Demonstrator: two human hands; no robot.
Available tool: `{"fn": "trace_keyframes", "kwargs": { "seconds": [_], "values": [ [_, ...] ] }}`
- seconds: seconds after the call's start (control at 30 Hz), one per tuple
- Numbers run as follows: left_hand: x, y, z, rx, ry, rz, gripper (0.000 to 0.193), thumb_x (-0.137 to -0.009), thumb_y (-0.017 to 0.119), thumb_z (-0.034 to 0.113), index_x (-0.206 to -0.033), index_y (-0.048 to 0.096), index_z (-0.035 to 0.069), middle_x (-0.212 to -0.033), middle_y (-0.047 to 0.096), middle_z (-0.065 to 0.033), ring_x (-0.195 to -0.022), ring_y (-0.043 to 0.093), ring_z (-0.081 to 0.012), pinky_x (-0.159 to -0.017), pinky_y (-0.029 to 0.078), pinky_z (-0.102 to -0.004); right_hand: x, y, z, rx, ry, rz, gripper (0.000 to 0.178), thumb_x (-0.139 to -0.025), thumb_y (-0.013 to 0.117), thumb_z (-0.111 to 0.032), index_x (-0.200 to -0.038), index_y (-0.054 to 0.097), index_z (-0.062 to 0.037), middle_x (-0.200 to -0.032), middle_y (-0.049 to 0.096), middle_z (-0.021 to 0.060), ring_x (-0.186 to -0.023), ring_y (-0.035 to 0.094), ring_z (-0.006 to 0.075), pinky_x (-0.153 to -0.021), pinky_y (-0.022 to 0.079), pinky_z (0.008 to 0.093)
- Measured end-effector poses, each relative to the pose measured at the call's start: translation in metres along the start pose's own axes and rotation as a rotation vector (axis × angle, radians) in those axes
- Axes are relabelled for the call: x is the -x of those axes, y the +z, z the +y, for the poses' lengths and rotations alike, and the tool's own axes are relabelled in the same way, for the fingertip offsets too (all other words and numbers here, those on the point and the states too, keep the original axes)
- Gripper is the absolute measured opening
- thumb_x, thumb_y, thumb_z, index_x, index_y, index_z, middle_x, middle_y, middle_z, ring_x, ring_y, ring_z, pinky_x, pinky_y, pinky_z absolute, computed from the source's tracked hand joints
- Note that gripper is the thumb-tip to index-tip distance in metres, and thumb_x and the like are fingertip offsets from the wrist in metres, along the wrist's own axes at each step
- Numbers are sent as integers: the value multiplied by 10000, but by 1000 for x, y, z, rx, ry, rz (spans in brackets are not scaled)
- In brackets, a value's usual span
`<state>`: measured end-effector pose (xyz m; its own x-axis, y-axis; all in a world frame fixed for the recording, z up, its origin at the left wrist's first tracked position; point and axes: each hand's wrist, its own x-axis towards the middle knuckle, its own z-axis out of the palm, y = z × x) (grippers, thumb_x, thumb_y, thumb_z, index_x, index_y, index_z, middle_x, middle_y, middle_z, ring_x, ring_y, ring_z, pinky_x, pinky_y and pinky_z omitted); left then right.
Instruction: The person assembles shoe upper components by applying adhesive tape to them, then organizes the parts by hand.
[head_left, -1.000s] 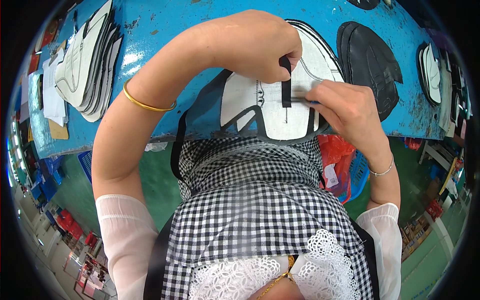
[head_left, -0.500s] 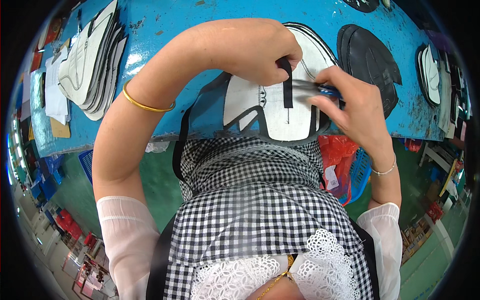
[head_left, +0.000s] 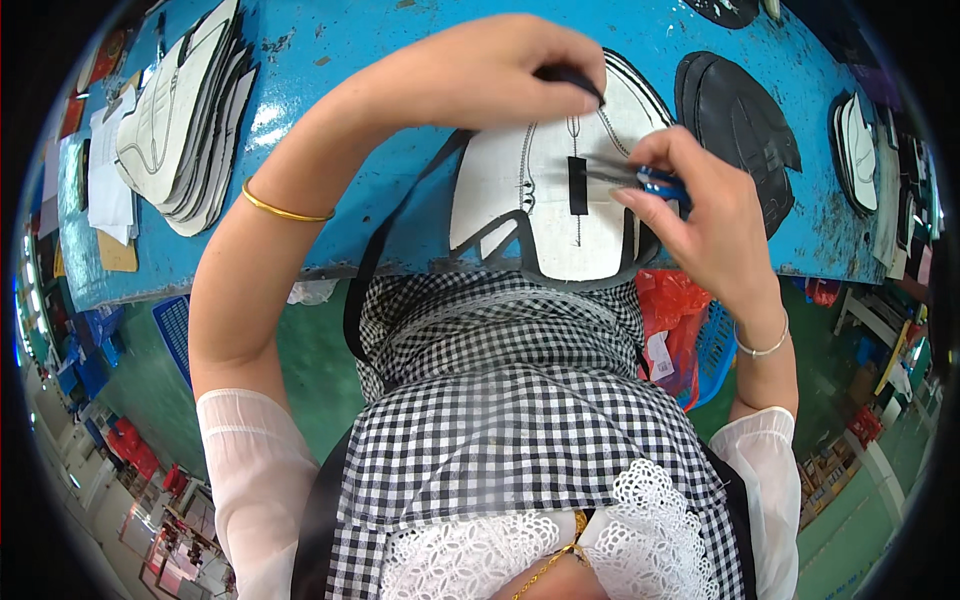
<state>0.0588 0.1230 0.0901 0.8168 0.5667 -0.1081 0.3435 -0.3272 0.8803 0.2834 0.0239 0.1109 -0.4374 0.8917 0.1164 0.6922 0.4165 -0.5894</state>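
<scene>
My left hand [head_left: 510, 75] is pinched on the end of a black strip of tape [head_left: 425, 180], whose long tail runs down past the table's front edge to my lap. In my right hand [head_left: 720, 215] is a pair of blue-handled scissors [head_left: 660, 183], the blades blurred and pointing left. Below the blades lies a short black piece of tape [head_left: 577, 187], flat along the middle seam of a white stitched shoe-upper panel [head_left: 590, 245]. That panel tops a stack with dark edges, and my left hand hovers over its far end.
On the blue table [head_left: 310, 150], a pile of white panels [head_left: 165, 140] stands at the left beside white papers [head_left: 110, 190]. Black panels [head_left: 735, 130] lie right of the stack, with more white panels [head_left: 855, 150] farther right. Below the table edge are a red plastic bag [head_left: 670, 310] and blue baskets [head_left: 715, 350].
The black tape has come apart: a short piece stays on the panel's seam. My left hand has risen away with the rest, while my right hand with the scissors is nearly in place.
</scene>
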Motion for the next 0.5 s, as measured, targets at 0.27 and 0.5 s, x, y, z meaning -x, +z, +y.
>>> {"fn": "trace_keyframes", "kwargs": {
  "seconds": [0.27, 0.5],
  "values": [
    [2, -27, 14, 756, -68, 269, 151, -936, 679, 176, -989, 697, 36, -678, 578, 50, -521, 421, -3, -452, 264, -161, 8, 45, -47, 524, -62, -121, 371, -785, 697, -94, -1137, 590, -46, -1199, 669, 139, -578, 657, 170, -478, 500, 285],
    [25, -44, 38, 444, 37, 367, 194, -951, 665, 202, -1020, 703, 25, -746, 692, -27, -505, 411, -5, -451, 255, -160, -11, 33, 2, 149, -149, 114, 185, -792, 710, -163, -946, 633, -97, -832, 702, 42, -560, 655, 204, -463, 478, 288]
  ]
}}
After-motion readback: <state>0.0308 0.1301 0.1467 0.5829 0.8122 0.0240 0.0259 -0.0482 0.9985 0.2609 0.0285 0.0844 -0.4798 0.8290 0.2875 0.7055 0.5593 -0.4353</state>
